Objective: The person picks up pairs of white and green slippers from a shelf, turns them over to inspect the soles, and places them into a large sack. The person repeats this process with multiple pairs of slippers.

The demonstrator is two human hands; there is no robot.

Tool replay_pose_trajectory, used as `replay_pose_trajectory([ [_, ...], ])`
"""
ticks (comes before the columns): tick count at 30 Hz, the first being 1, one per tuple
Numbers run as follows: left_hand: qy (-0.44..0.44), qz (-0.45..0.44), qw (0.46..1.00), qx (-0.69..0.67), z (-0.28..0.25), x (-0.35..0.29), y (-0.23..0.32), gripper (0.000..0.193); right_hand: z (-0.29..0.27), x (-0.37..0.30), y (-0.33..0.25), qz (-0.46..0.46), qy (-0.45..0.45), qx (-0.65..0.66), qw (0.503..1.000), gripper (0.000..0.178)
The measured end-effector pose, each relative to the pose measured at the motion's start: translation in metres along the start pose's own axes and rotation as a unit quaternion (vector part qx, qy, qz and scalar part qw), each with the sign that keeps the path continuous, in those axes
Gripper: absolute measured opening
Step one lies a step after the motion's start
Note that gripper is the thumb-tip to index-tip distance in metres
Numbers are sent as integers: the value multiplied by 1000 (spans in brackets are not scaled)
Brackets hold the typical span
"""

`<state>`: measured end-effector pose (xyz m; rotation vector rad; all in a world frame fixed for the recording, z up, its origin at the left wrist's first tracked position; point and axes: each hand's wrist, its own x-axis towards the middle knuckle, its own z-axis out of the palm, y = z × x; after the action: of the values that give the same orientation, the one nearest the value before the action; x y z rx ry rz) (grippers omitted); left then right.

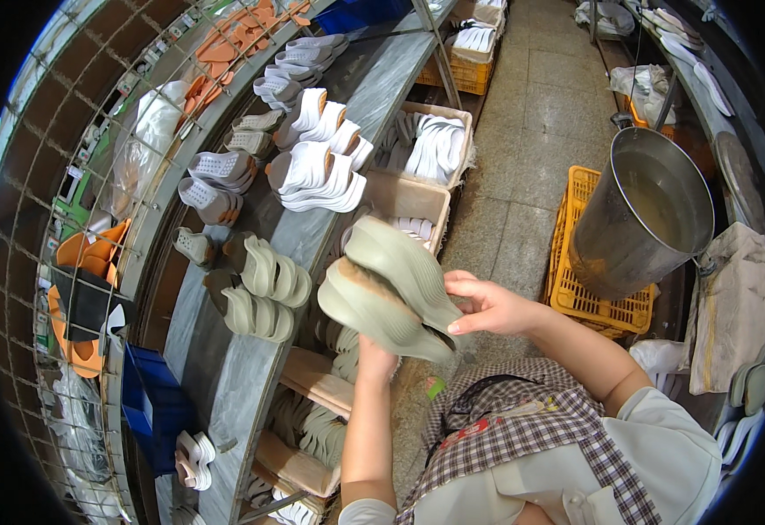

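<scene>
Left hand: my left hand comes up from six o'clock and is clamped from beneath on the lower olive-green slipper; most of the palm is hidden behind the sole.
Right hand: my right hand reaches in from three o'clock, fingers curled shut on the heel end of the pair, thumb near the upper olive-green slipper.
Where the slippers are: both are in the air at the middle of the view, stacked soles up, touching each other, above the front edge of the grey workbench.
Long axis: the pair runs from ten o'clock down to four o'clock, with the four o'clock end at my right fingers.
Nearer hand: both hands touch the pair; the left bears it from below, the right steadies the end.
On the bench: matching olive slippers lie at nine o'clock, white slippers at eleven o'clock.
Below the bench: cardboard boxes with more white slippers.
To the right: a tilted steel bucket at two o'clock, over a yellow crate.
</scene>
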<state>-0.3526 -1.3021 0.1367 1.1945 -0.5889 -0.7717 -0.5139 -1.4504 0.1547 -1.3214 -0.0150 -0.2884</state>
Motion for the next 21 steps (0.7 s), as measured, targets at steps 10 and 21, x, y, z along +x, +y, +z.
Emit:
replay_pose_trajectory([
  [10,45,-106,988,-103,9,-8,0,49,-4,-2,29,49,47,73,995,35],
  [21,48,-130,981,-136,5,-12,-16,41,27,-16,24,56,117,194,972,43],
])
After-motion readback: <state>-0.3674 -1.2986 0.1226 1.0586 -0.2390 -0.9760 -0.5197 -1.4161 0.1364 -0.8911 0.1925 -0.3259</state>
